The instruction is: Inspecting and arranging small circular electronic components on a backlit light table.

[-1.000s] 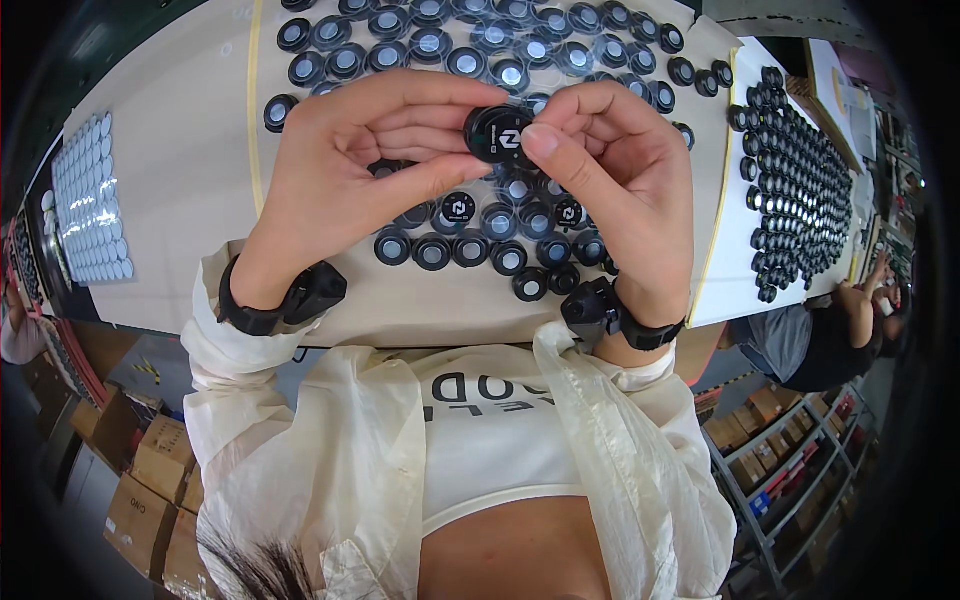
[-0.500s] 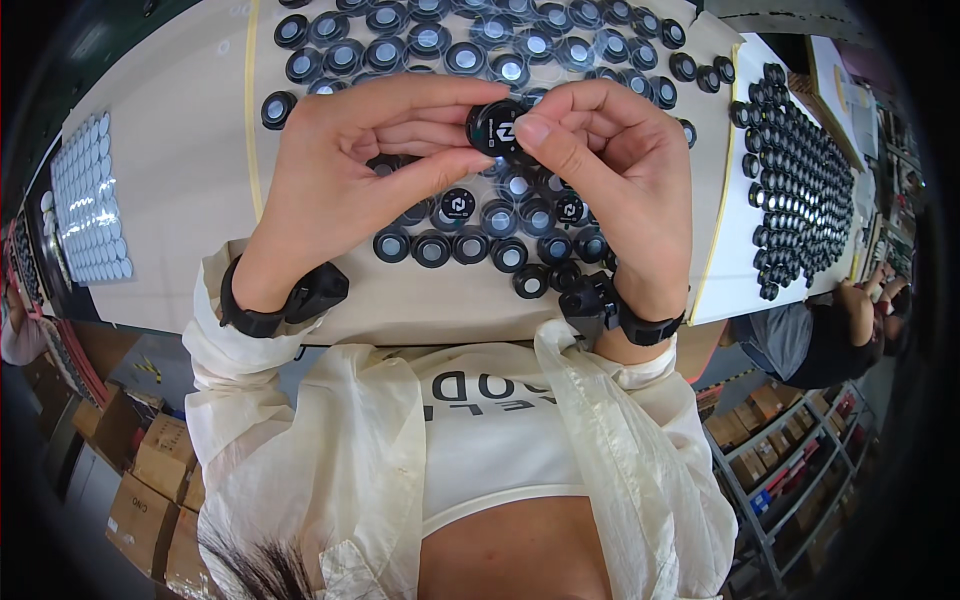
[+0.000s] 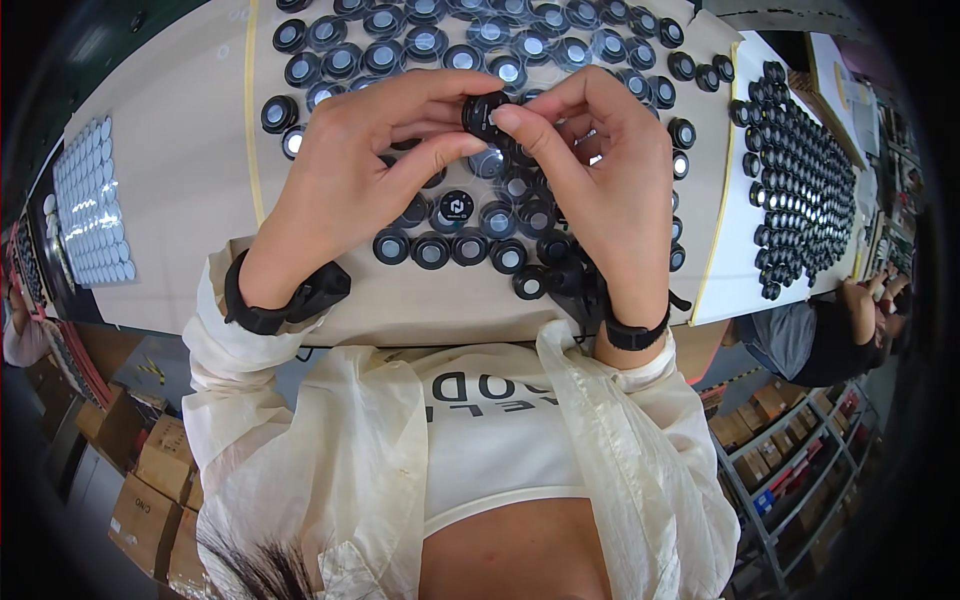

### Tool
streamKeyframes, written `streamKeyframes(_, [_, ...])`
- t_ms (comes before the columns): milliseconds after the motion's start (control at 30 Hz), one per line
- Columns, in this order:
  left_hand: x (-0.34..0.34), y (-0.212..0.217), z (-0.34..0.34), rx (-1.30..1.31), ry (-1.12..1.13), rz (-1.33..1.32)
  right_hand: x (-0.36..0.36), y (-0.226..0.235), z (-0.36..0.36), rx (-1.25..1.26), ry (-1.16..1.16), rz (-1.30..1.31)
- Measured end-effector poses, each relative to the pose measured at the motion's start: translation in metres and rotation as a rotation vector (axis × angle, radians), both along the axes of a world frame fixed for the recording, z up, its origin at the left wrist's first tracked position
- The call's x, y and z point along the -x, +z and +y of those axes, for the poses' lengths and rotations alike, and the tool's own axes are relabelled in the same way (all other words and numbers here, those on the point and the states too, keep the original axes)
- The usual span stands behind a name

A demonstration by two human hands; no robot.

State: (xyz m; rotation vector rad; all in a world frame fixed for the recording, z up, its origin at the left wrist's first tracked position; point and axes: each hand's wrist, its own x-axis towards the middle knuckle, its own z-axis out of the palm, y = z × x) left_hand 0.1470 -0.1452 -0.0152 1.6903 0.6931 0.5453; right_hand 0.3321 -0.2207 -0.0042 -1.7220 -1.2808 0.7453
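Note:
Between my two hands, above the table, is a round black disc-shaped part [image 3: 479, 117] with a white mark on its face, tilted. My left hand [image 3: 375, 150] grips its left rim between thumb and fingers. My right hand [image 3: 595, 150] presses its thumb on the face at the right edge, the fingers curled behind. Below my hands lie several similar black round pieces with pale centres; one black piece [image 3: 457, 206] shows a white mark. Clear plastic rings surround many of them. What my right fingers touch behind the disc is hidden.
Dense rows of black round pieces [image 3: 790, 190] stand on a white sheet at the right. A sheet of pale round discs [image 3: 95, 205] lies at the left on the table [image 3: 180, 150]. Boxes [image 3: 145, 520] stand lower left; another person [image 3: 815, 335] is at the right.
The disc has tilted and moved slightly left and up. My right hand has shifted left with it, its wrist turning; my left hand has moved little.

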Motion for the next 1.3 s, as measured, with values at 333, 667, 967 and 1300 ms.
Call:
streamKeyframes(333, [-0.003, 0.016, 0.011, 0.278, -0.094, -0.139, 0.0, -0.005, -0.005, -0.036, 0.109, 0.457])
streamKeyframes(667, [-0.008, 0.019, 0.002, 0.248, 0.016, -0.255, 0.009, -0.004, -0.006, -0.195, 0.143, 0.345])
streamKeyframes(967, [-0.01, 0.018, 0.004, 0.354, 0.014, -0.236, 0.017, -0.002, -0.005, -0.196, 0.067, 0.452])
streamKeyframes(1300, [0.015, 0.011, 0.089, -0.475, 0.033, 0.224, 0.003, -0.001, -0.006, -0.049, 0.057, 0.288])
